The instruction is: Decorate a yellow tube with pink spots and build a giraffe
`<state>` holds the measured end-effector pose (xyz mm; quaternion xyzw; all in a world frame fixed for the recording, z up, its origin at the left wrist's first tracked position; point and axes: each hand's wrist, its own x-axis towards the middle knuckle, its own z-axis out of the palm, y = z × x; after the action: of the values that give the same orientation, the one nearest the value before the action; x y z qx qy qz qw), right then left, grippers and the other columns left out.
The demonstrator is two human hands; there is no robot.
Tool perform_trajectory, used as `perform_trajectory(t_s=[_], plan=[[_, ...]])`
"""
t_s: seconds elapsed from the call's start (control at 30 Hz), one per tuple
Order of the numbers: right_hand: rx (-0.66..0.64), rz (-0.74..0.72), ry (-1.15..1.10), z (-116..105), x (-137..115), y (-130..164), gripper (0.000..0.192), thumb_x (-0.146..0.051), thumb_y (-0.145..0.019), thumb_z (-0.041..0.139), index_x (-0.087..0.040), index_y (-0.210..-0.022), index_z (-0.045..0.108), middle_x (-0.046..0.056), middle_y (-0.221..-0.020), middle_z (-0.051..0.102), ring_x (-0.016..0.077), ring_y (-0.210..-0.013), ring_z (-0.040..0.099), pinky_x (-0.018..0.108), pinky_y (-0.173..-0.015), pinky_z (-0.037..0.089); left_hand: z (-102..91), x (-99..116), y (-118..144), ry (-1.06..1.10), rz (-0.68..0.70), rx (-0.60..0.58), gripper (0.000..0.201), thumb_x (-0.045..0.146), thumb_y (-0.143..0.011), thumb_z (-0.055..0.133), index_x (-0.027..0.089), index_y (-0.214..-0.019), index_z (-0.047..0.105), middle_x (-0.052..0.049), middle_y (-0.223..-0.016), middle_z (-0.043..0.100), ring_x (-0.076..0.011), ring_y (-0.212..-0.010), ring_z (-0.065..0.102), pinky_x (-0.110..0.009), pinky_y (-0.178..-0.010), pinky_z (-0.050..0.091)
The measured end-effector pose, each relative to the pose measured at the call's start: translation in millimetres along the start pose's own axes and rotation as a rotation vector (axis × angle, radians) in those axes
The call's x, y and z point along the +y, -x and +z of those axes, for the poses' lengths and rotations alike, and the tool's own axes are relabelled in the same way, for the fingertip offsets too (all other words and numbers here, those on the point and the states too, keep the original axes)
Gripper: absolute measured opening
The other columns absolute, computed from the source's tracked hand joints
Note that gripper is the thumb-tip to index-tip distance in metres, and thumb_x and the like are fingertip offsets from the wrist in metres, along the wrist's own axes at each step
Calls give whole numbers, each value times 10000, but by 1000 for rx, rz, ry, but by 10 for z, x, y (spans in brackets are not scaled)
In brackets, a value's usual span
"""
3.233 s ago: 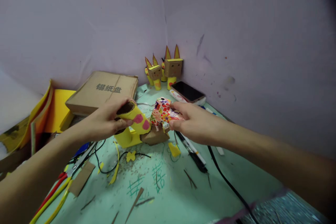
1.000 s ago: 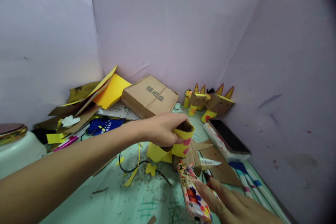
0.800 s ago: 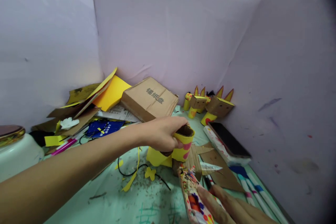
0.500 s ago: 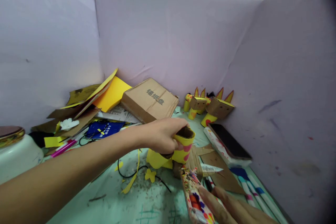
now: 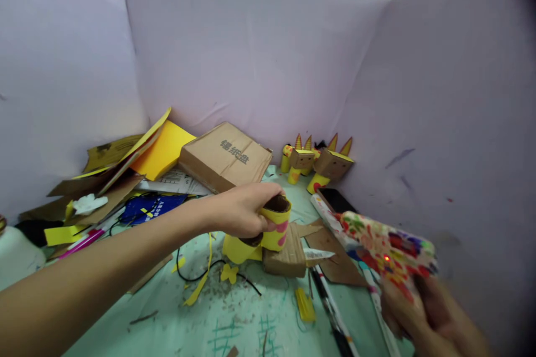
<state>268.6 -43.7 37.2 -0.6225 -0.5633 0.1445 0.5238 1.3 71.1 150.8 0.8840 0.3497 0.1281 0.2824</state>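
My left hand (image 5: 245,209) pinches a yellow-covered cardboard tube (image 5: 277,228) with pink spots, its open end facing up. Beside the tube lies another yellow piece (image 5: 238,249), and a small brown cardboard box (image 5: 287,259) sits against its right side; whether they are joined I cannot tell. Out to the right, my right hand (image 5: 422,312) grips the handle of a flower-patterned hot glue gun (image 5: 385,242), slightly blurred, with a red light on its body. Its nozzle points left, apart from the tube.
Two horned cardboard animals (image 5: 333,164) stand at the back right, behind a phone (image 5: 335,201). A flat carton (image 5: 226,156) and yellow card sheets (image 5: 161,148) lie at the back left. Markers (image 5: 333,309), a yellow clip-like piece (image 5: 305,305) and paper scraps (image 5: 229,273) are in front.
My right hand has lifted the glue gun and swung it right, away from the tube, uncovering the small box and yellow piece. My left hand keeps its hold. The view has shifted slightly right.
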Motion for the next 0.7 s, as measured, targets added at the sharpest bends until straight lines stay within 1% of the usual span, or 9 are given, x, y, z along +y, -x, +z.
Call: perform_trajectory(t_s=[0.03, 0.1, 0.17, 0.2, 0.33, 0.5, 0.57, 0.63, 0.7], plan=[[0, 117, -170, 24, -9, -63, 232, -440, -805, 604, -249, -923, 546, -50, -486, 536, 139, -389, 484, 227, -358, 413, 0, -1, -2, -1, -4, 0, 212, 199, -738, 602, 181, -933, 524, -48, -970, 612, -211, -900, 568, -319, -784, 447], [6, 313, -407, 89, -28, -184, 362, -470, -726, 692, -242, -915, 486, -73, -510, 530, 110, -400, 463, 197, -367, 375, 0, -9, -7, -9, -7, 0, 224, 206, -744, 598, 179, -956, 529, -50, -980, 608, -212, -906, 561, -321, -787, 439], [-5, 449, -474, 165, -38, -282, 466, -444, -652, 758, -233, -962, 481, -74, -550, 562, 106, -418, 492, 195, -390, 387, 1, -25, -13, -33, 5, 8, 240, 220, -753, 594, 176, -982, 535, -54, -994, 606, -213, -908, 552, -328, -791, 430], [-15, 473, -473, 206, -38, -319, 475, -435, -639, 765, -224, -970, 497, -66, -574, 578, 110, -434, 513, 205, -409, 409, 2, -36, -16, -49, 17, 13, 248, 226, -757, 594, 175, -993, 537, -55, -995, 607, -213, -905, 549, -331, -792, 426], [-38, 413, -416, 396, 6, -448, 384, -458, -644, 719, -191, -887, 585, -12, -646, 628, 146, -504, 579, 266, -485, 476, 4, -64, -26, -72, 48, 17, 256, 258, -776, 587, 172, -1013, 541, -54, -994, 608, -211, -906, 546, -337, -808, 418], [-62, 374, -381, 683, 192, -757, 324, -496, -613, 653, -185, -701, 629, 14, -595, 634, 199, -596, 619, 322, -591, 502, 2, -58, -28, -62, 37, 13, 306, 280, -786, 588, 178, -1070, 540, -54, -1030, 613, -213, -937, 550, -339, -837, 420], [-26, 371, -351, 758, 291, -876, 268, -463, -612, 632, -200, -660, 642, 38, -653, 675, 251, -737, 650, 379, -715, 510, 1, -57, -26, -55, 38, 9, 324, 295, -789, 589, 180, -1088, 537, -58, -1055, 616, -216, -954, 552, -340, -847, 420], [26, 362, -315, 770, 362, -914, 189, -389, -596, 632, -217, -670, 660, 55, -773, 716, 299, -929, 635, 438, -871, 465, -1, -60, -21, -49, 25, 4, 323, 296, -787, 592, 181, -1084, 538, -58, -1064, 618, -219, -967, 553, -338, -849, 419], [83, 346, -300, 719, 367, -836, 239, -323, -584, 613, -224, -792, 678, 66, -941, 722, 307, -1066, 588, 464, -977, 398, -2, -65, -15, -47, 7, -2, 312, 286, -782, 596, 181, -1071, 541, -55, -1053, 621, -220, -971, 554, -336, -846, 419]])
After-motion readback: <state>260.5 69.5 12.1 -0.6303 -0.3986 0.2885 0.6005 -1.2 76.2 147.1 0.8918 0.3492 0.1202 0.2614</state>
